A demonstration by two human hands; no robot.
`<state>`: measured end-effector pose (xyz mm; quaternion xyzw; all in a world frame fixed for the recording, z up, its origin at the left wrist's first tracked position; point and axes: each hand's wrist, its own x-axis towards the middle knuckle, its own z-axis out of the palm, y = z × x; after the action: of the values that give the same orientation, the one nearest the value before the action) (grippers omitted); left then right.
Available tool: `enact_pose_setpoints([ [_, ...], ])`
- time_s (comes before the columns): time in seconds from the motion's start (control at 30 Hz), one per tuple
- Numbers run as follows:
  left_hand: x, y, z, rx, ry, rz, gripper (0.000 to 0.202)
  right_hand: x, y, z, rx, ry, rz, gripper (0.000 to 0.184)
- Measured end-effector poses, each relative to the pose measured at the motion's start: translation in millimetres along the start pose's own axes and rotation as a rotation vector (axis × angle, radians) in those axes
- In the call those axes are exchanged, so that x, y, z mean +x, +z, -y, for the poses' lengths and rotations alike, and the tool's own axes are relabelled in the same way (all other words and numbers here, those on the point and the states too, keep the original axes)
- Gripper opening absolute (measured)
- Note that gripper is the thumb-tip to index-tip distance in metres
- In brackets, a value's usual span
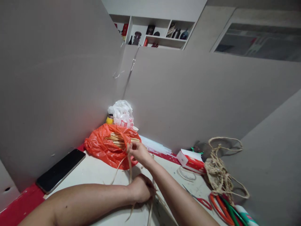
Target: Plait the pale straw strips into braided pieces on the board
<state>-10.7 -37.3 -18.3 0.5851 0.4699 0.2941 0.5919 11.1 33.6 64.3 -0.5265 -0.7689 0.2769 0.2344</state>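
1. Your left hand [143, 188] is nearest, low over the table [94, 171]. It is curled in, right beside some thin strips. Its fingertips are hidden, so I cannot tell if it grips them.
2. Your right hand [139, 153] reaches past it, farther out. Your thumb and finger are pinched together on a pale strip [130, 166].
3. That strip is thin, flat and straw-colored. It hangs down from your right fingers toward your left hand. More strips trail below, under your arms.
4. To your right lie scissors [204, 202] with red handles, an orange handle [215, 205] and a green handle [229, 208]. To your left, a black phone [61, 170] lies at the table's side.
5. Just past your right hand sits a crumpled red bag [101, 147] with straw [117, 141] in its mouth. I cannot tell if your fingers touch the bag.
6. Farther right are a red and white box [191, 161] and a tangled rope [217, 172].
7. A white bag [122, 111] stands behind the red one. Then the gray wall [176, 94] closes off the far side.
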Motion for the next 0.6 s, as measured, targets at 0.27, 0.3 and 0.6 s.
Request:
enact_pose_setpoints([
  [0.27,-6.0,-0.9,-7.2,-0.007,-0.031,-0.107,0.006,-4.7,-43.7,16.3,-0.522,-0.208,-0.117,0.021],
  [0.3,-6.2,-1.5,-8.0,-0.030,-0.023,-0.091,0.007,-6.5,-51.1,18.0,-0.514,-0.208,-0.167,0.021],
  [0.6,-12.1,-19.1,-20.2,-0.170,-0.058,0.109,0.019,-83.8,-110.7,-7.8,0.112,0.045,-0.333,0.020],
])
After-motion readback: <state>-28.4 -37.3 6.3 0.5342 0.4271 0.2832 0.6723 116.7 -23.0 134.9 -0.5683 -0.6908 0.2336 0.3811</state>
